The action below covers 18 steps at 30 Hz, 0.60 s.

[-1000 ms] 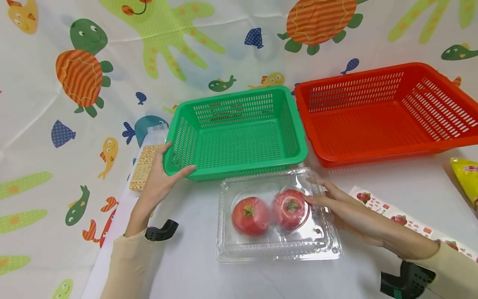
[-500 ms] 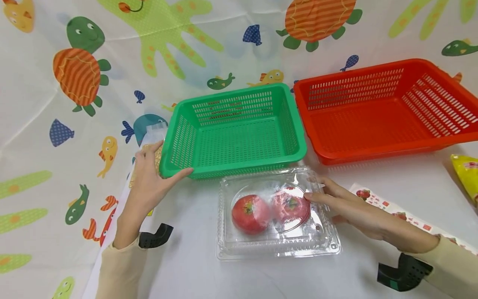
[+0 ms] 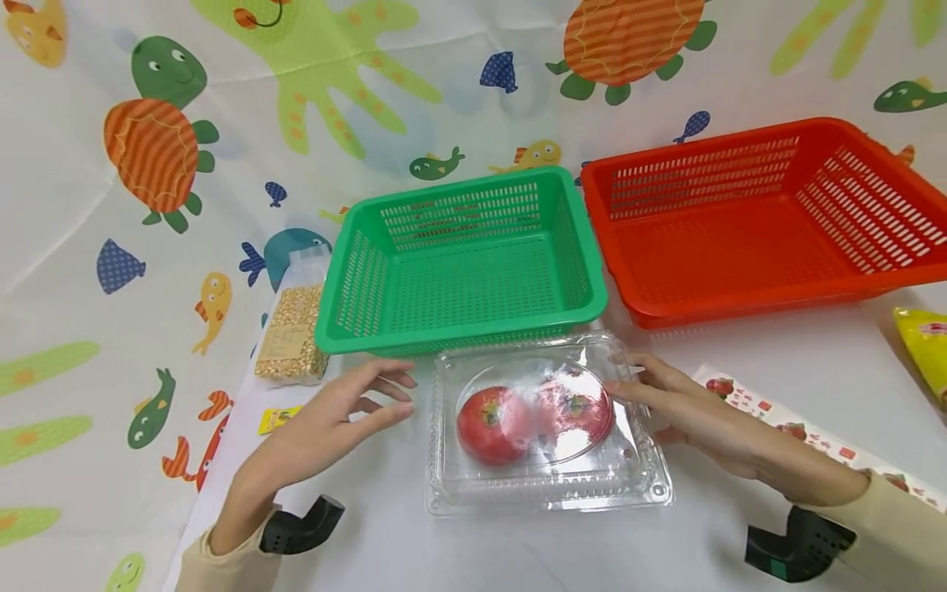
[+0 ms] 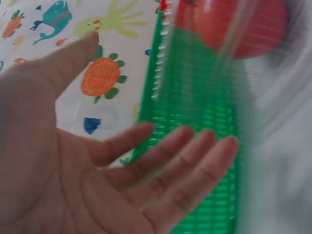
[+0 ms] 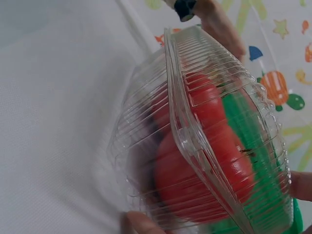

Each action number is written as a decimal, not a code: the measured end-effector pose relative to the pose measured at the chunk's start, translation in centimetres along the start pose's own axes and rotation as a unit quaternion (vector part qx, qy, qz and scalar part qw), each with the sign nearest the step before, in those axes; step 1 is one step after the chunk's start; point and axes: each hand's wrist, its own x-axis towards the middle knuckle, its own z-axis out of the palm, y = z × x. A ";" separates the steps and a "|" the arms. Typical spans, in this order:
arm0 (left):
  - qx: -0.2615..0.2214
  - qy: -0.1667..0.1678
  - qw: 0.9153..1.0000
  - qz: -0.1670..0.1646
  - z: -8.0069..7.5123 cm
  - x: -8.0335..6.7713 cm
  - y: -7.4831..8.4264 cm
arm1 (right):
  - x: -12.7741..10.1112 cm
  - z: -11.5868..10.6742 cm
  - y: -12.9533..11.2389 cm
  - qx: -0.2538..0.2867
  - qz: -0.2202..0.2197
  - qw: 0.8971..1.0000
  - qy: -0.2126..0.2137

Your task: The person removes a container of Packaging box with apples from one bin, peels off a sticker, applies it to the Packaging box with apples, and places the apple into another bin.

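Note:
A clear plastic clamshell box point(image 3: 547, 493) lies in front of the green basket in the head view. Two red tomatoes point(image 3: 491, 432) show through its lid, side by side. My right hand point(image 3: 703, 423) grips the box's right side; in the right wrist view a thumb point(image 5: 145, 224) and a finger point(image 5: 301, 186) sit at its walls. To the left of the box, apart from it, is my left hand point(image 3: 348, 419), fingers loosely bent and nothing held. Its palm and spread fingers show in the left wrist view, with the green basket behind them.
A green basket point(image 3: 459, 335) stands behind the box, a red basket point(image 3: 740, 311) at its right. Left lie a bag of yellow kernels point(image 3: 292, 333) and a small yellow packet point(image 3: 277, 419). A printed strip point(image 3: 810, 444) and a yellow bag point(image 3: 925, 349) lie right.
My left hand has let go of the green basket's left corner and come down and right toward the box. The basket shifted slightly left. My right hand stays on the box.

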 end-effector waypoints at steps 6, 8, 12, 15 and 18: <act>-0.106 -0.041 0.993 -0.037 2.3 1.4 -1.8 | 0.3 0.2 -0.1 -0.003 0.000 1.000 -0.003; -0.129 -0.046 0.990 -0.032 2.8 1.8 -2.1 | 0.4 0.1 -0.2 -0.003 0.001 1.000 -0.005; -0.166 -0.046 0.985 -0.032 3.8 2.2 -2.4 | 0.4 0.0 -0.2 -0.004 0.000 1.000 -0.010; -0.193 -0.046 0.980 -0.024 4.4 2.5 -2.5 | 0.5 -0.2 -0.3 -0.001 -0.002 1.000 -0.013; -0.209 -0.046 0.977 -0.005 4.9 2.8 -2.5 | 0.6 -0.4 -0.2 -0.006 -0.004 1.000 -0.019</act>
